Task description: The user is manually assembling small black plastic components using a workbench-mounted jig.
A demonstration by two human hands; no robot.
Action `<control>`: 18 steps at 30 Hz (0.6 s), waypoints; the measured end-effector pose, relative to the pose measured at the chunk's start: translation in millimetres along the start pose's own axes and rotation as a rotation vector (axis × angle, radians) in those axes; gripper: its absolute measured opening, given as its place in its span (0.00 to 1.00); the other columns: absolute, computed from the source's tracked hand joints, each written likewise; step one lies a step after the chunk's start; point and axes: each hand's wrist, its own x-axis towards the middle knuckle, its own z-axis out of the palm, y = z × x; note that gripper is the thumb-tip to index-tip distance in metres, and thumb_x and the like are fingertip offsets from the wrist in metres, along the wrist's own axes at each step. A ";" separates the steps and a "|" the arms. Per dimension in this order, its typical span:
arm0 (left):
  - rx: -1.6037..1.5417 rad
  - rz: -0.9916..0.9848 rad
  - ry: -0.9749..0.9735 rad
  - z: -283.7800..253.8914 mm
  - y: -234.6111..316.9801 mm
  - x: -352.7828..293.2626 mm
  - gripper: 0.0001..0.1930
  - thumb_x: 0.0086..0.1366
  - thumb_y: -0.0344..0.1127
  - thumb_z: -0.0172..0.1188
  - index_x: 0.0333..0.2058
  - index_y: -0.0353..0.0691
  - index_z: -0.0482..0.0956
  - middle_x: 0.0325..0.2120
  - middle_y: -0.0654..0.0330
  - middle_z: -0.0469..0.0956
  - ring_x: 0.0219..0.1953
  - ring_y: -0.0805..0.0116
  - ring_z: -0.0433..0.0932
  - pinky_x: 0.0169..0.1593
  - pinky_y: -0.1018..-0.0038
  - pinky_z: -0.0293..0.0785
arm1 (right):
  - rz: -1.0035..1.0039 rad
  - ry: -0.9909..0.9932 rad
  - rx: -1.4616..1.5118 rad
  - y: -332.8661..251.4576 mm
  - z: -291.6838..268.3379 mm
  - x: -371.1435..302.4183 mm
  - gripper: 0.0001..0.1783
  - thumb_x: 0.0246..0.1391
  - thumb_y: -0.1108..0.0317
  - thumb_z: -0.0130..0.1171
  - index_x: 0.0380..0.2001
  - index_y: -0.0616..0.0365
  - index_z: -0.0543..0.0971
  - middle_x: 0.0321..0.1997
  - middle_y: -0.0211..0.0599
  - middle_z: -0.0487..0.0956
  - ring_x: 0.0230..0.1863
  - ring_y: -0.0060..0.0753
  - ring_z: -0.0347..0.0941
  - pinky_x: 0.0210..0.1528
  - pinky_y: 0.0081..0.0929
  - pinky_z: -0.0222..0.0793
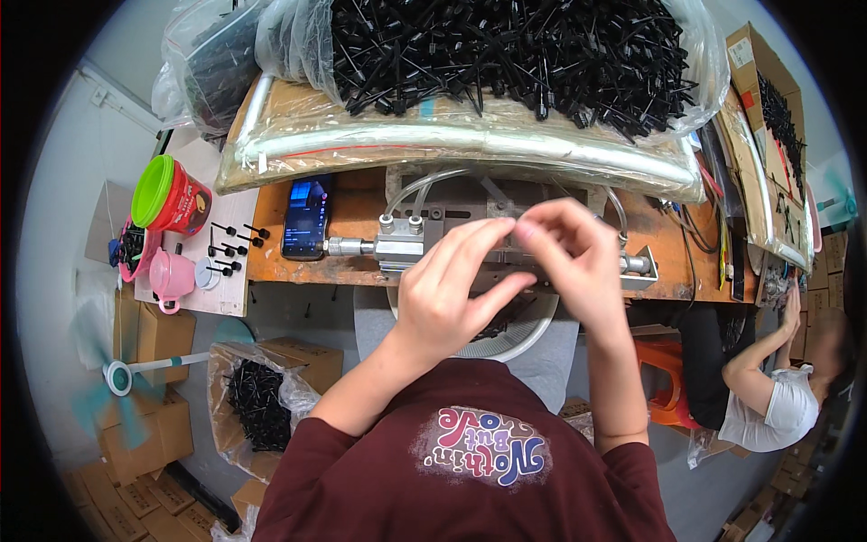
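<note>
My left hand [452, 294] and my right hand [569, 253] meet fingertip to fingertip above a small metal press fixture [424, 237] on the orange workbench [352, 217]. Whatever sits between the fingertips is too small to make out. Below my hands a white round basket [524, 336] holds small black parts. A big clear bag of black plastic parts [506, 54] lies at the back of the bench.
A phone [305, 219] lies left of the fixture. A green-lidded red tub [170, 194], a pink cup [172, 275] and loose black pieces [230, 246] sit on a side board. Cardboard boxes [271, 388] stand on the floor. Another person [777, 397] works at right.
</note>
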 end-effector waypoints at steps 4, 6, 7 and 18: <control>0.078 0.080 0.017 1.8 -7.8 2.9 0.15 0.53 0.28 0.72 0.41 0.36 0.82 0.35 0.57 0.81 0.32 0.63 0.83 0.33 0.72 0.79 | -0.117 -0.164 -0.081 -4.5 -7.4 -1.7 0.10 0.55 0.68 0.68 0.38 0.61 0.84 0.32 0.28 0.82 0.30 0.13 0.72 0.30 0.15 0.65; 0.041 -0.025 -0.029 -5.9 -2.4 -2.5 0.16 0.50 0.25 0.74 0.40 0.35 0.85 0.35 0.56 0.82 0.33 0.66 0.82 0.36 0.74 0.80 | -0.069 -0.198 0.045 -0.8 -15.4 8.7 0.12 0.55 0.67 0.68 0.41 0.60 0.85 0.34 0.30 0.84 0.34 0.18 0.76 0.35 0.18 0.68; 0.002 -0.068 -0.063 -9.5 -0.2 -7.1 0.16 0.51 0.25 0.74 0.40 0.35 0.85 0.35 0.57 0.81 0.31 0.68 0.81 0.34 0.74 0.79 | -0.117 -0.115 -0.038 -3.6 -19.5 19.2 0.13 0.55 0.66 0.68 0.41 0.60 0.85 0.34 0.31 0.84 0.34 0.17 0.76 0.34 0.18 0.68; 0.253 0.089 -0.318 20.6 -22.6 -68.6 0.13 0.51 0.35 0.72 0.34 0.37 0.83 0.54 0.51 0.79 0.26 0.66 0.82 0.31 0.75 0.79 | -0.386 0.359 -1.106 30.9 -0.2 143.3 0.24 0.49 0.54 0.71 0.48 0.50 0.80 0.43 0.36 0.80 0.42 0.42 0.80 0.44 0.39 0.76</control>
